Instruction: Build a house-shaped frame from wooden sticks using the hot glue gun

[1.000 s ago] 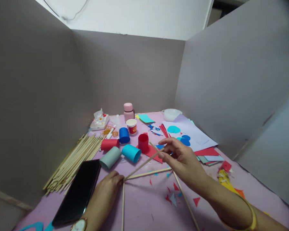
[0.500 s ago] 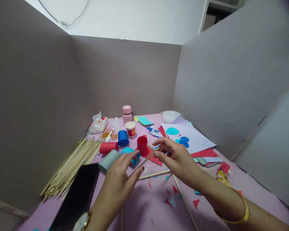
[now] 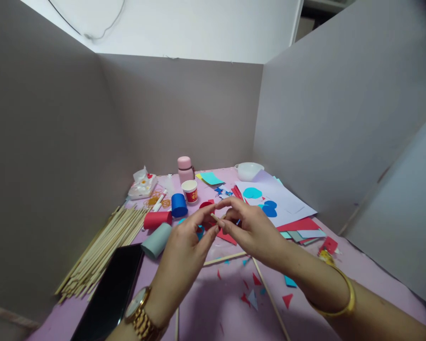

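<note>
My left hand (image 3: 184,251) and my right hand (image 3: 250,229) meet above the pink table (image 3: 213,308), fingertips pinched together on the raised tips of thin wooden sticks (image 3: 216,219). Two more sticks of the same frame (image 3: 224,258) lie on the table beneath the hands, one running toward the near edge. Behind the fingers stand a red paper roll (image 3: 205,205) and a cyan roll (image 3: 200,231), both partly hidden by my hands. A gold watch is on my left wrist, a gold bangle on my right.
A bundle of sticks (image 3: 102,248) and a black phone (image 3: 110,296) lie at the left. Paper rolls (image 3: 156,239), a paper cup (image 3: 190,190), a pink bottle (image 3: 184,168), a white bowl (image 3: 248,170), stacked coloured paper (image 3: 287,208) and paper scraps (image 3: 252,296) are scattered about. Grey partition walls enclose the table.
My left hand rose from the stick joint on the table up to the stick tips, meeting my right hand, which drew slightly left and closed its fingers.
</note>
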`<state>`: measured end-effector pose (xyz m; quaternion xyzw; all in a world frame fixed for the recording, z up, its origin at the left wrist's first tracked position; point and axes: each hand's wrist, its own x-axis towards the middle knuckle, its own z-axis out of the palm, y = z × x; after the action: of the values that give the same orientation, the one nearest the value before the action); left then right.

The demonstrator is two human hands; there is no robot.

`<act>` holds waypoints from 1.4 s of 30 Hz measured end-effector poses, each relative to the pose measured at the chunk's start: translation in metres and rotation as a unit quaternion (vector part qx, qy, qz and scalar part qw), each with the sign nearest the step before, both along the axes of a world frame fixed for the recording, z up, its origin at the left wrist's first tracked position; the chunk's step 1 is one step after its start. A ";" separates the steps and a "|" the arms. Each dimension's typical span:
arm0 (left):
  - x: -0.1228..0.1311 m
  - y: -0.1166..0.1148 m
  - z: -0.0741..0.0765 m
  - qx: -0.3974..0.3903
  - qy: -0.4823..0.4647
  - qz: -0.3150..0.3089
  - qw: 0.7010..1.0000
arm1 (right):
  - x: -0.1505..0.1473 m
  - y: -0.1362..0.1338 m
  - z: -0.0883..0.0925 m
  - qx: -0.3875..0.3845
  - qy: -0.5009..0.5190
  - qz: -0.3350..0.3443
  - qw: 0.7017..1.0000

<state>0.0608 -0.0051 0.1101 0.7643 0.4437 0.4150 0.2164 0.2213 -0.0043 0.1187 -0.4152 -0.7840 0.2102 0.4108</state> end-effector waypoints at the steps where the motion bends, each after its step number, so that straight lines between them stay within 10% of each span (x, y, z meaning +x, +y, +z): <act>1: 0.000 0.001 0.000 0.000 -0.003 0.001 1.000 | 0.000 0.001 0.000 0.000 0.002 0.003 1.000; 19: -0.002 0.002 -0.004 0.012 0.008 0.005 1.000 | 0.009 0.006 -0.033 -0.026 0.099 0.011 0.995; 42: -0.002 -0.003 -0.001 0.089 0.097 0.040 0.990 | -0.001 0.007 -0.031 -0.068 0.171 0.061 0.981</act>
<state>0.0584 -0.0083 0.1092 0.7988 0.4537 0.3854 0.0866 0.2206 0.0030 0.0873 -0.3516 -0.7098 0.3556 0.4961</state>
